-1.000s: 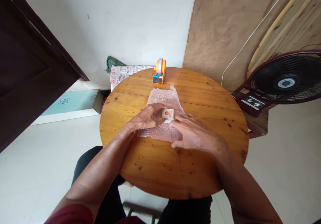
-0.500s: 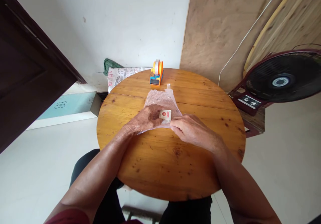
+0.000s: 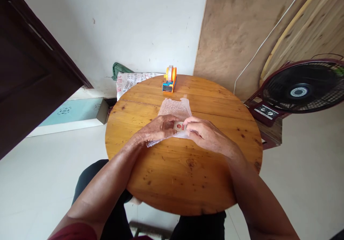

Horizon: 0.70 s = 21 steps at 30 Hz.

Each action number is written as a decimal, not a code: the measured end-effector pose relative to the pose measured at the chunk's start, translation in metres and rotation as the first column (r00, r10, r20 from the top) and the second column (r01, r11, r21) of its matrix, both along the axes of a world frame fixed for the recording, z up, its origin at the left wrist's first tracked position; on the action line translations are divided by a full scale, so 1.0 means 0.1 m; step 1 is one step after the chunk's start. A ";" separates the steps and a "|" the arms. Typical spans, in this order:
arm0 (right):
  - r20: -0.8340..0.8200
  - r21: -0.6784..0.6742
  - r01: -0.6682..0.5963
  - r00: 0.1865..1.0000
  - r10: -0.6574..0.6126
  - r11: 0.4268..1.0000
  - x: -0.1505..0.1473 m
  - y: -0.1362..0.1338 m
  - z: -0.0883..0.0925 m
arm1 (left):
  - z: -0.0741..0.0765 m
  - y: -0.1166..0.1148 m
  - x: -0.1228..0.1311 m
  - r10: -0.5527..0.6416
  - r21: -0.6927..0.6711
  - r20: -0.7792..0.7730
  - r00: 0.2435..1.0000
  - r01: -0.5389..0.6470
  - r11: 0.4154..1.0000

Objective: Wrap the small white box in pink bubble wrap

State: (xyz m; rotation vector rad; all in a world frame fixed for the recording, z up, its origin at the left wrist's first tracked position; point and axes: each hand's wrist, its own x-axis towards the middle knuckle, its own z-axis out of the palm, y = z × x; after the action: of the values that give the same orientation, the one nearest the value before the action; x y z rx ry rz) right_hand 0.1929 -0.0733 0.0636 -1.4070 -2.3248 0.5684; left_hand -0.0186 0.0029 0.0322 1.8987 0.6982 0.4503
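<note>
A small tan box with a red mark [image 3: 180,126] lies on a sheet of bubble wrap [image 3: 174,109] on the round wooden table [image 3: 188,175]. My left hand [image 3: 157,129] grips the box from the left, fingers curled on it. My right hand [image 3: 204,134] is closed on the near edge of the bubble wrap and presses it up against the box's right side. The near part of the sheet is folded up under both hands.
An orange and blue tape dispenser [image 3: 170,78] stands at the table's far edge. A dark fan [image 3: 301,89] stands to the right, beside wooden boards. A printed sack [image 3: 131,80] lies behind the table, a dark door [image 3: 29,75] on the left.
My right hand went from lying flat on the sheet to gripping its near edge and lifting it over to the box. The left hand stayed on the box.
</note>
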 end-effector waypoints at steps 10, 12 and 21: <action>-0.064 -0.003 0.113 0.992 -0.113 0.994 0.05 0.09 -0.06 | 0.06 0.09 -0.13 -0.049 0.143 0.041 0.998 0.043 0.989; -0.053 0.024 0.118 0.992 -0.116 0.993 0.04 0.09 -0.08 | 0.01 0.07 -0.09 -0.080 0.156 0.060 0.995 0.069 0.985; -0.058 -0.006 0.113 0.992 -0.113 0.994 0.04 0.10 -0.10 | -0.09 0.04 0.00 0.039 0.237 0.054 0.998 -0.051 0.970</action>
State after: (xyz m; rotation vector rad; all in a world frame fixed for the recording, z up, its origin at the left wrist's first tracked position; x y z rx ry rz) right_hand 0.1970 -0.0638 0.0541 -1.4922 -2.1840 0.5715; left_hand -0.0186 0.0066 0.0233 2.0919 0.6799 0.6316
